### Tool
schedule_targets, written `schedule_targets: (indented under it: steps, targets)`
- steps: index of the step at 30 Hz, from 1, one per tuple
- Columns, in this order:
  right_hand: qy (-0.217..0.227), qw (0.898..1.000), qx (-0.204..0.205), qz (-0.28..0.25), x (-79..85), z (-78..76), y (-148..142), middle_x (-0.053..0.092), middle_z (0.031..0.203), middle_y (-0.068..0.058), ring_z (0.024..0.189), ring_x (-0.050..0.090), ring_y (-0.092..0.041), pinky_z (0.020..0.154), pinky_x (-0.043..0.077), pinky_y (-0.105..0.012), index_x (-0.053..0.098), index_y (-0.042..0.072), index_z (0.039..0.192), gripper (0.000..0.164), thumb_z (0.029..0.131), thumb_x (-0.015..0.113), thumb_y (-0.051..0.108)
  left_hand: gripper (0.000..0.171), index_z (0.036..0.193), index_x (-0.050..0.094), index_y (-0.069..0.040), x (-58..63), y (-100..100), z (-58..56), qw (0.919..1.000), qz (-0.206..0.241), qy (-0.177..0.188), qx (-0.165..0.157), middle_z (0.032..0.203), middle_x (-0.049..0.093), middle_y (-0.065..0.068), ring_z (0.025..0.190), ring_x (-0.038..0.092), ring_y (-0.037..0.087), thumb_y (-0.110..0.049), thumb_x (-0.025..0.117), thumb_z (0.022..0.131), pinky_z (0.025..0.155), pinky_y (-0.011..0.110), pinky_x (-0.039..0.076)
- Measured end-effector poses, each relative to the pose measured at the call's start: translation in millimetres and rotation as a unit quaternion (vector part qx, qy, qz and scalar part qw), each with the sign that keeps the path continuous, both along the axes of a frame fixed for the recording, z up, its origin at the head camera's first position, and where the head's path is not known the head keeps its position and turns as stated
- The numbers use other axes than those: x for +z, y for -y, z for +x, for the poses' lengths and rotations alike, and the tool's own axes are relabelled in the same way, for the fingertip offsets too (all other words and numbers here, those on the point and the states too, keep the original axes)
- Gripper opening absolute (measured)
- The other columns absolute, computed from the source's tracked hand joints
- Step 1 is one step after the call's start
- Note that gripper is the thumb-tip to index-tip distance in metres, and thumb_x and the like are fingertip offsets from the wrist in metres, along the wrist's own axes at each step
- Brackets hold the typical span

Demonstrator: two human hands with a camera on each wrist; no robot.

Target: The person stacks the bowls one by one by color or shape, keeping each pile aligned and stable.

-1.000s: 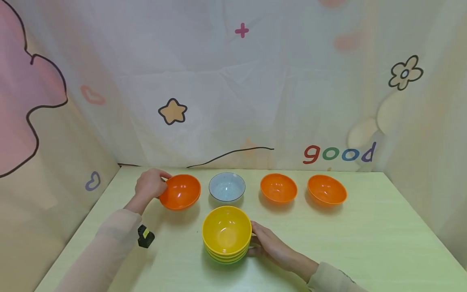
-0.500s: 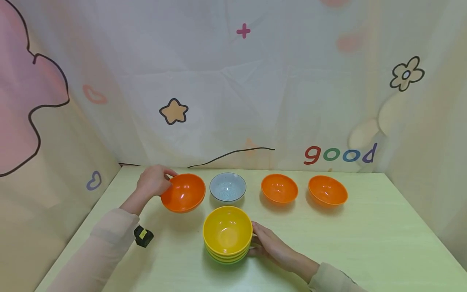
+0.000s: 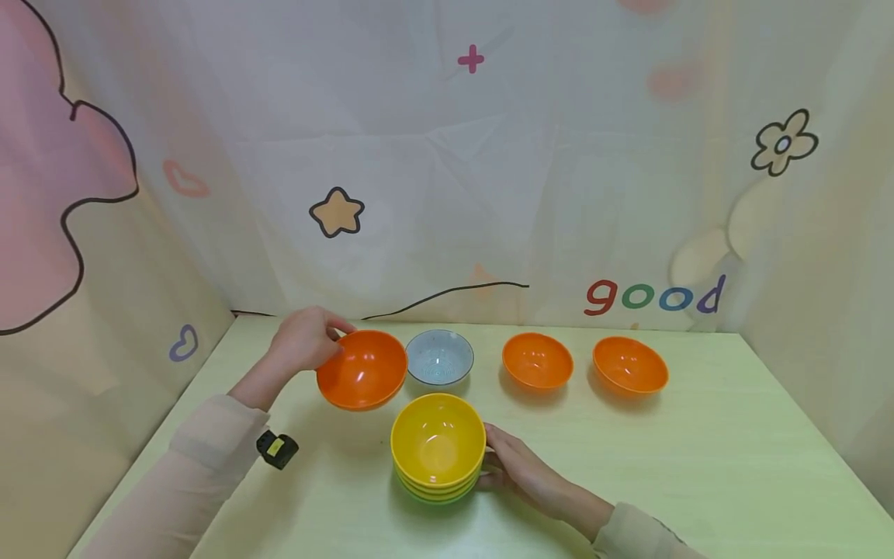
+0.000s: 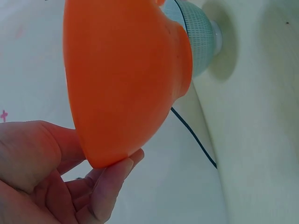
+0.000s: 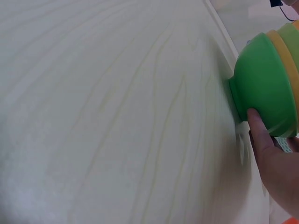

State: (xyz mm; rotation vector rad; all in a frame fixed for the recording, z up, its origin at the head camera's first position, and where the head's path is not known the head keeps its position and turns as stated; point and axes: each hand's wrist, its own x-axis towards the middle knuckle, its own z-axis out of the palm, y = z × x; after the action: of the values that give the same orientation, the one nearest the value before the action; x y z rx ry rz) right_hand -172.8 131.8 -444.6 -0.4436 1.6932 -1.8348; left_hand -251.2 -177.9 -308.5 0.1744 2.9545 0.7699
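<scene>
My left hand (image 3: 305, 342) pinches the left rim of an orange bowl (image 3: 363, 371), tilted and held above the table. In the left wrist view the thumb and fingers grip this orange bowl (image 4: 121, 79) by its edge. Several nested yellow bowls (image 3: 438, 440) stand nearer the front, with a green bowl (image 5: 266, 84) at the bottom of the stack. Against the stack's right side, my right hand (image 3: 527, 473) steadies it with thumb and fingers. One fingertip touches the green bowl low down in the right wrist view; the other fingers are partly hidden.
A pale blue bowl (image 3: 439, 359) stands behind the stack, close to the held bowl. Two more orange bowls, a middle orange bowl (image 3: 537, 362) and a right orange bowl (image 3: 630, 366), sit along the back. A small black object (image 3: 277, 449) shows beside the left sleeve.
The left hand has raised the orange bowl and brought it rightward, toward the pale blue bowl and the stack. My right hand and the stack have stayed in place.
</scene>
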Motion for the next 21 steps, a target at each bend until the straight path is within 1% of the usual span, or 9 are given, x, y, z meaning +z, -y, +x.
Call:
schedule_targets:
  steps: [8, 13, 21]
  targets:
    - [0.000, 1.000, -0.002, -0.005, -1.0, 0.2, 0, 0.031, 0.145, -0.021, 0.124, 0.045, -0.027, 0.093, 0.048, -0.040, 0.021, -0.001, 0.144, 0.070, 0.097, 0.029, 0.051, 0.032, 0.108, 0.068, -0.007, 7.8, -16, 7.7, 0.9997, 0.008, -0.011, -0.022, 0.099, 0.067, 0.019, 0.073, 0.062, 0.024, 0.001, 0.058, 0.080, 0.059, 0.027, 0.054]
    - [0.000, 1.000, 0.001, -0.010, -1.5, 0.3, 0, 0.030, 0.145, -0.021, 0.125, 0.044, -0.027, 0.093, 0.047, -0.041, 0.021, -0.001, 0.144, 0.070, 0.097, 0.030, 0.050, 0.029, 0.107, 0.069, -0.007, 11.7, -26, 12.3, 0.9994, 0.016, -0.013, -0.027, 0.098, 0.067, 0.017, 0.072, 0.063, 0.023, 0.001, 0.059, 0.081, 0.061, 0.027, 0.055]
    - [-0.001, 1.000, 0.002, -0.011, -1.1, 0.6, 0, 0.029, 0.146, -0.021, 0.125, 0.044, -0.027, 0.093, 0.047, -0.042, 0.019, 0.000, 0.144, 0.070, 0.097, 0.029, 0.050, 0.027, 0.104, 0.070, -0.009, 16.1, -38, 19.0, 0.9994, 0.018, -0.003, -0.028, 0.099, 0.066, 0.015, 0.073, 0.062, 0.023, 0.001, 0.063, 0.081, 0.061, 0.026, 0.055]
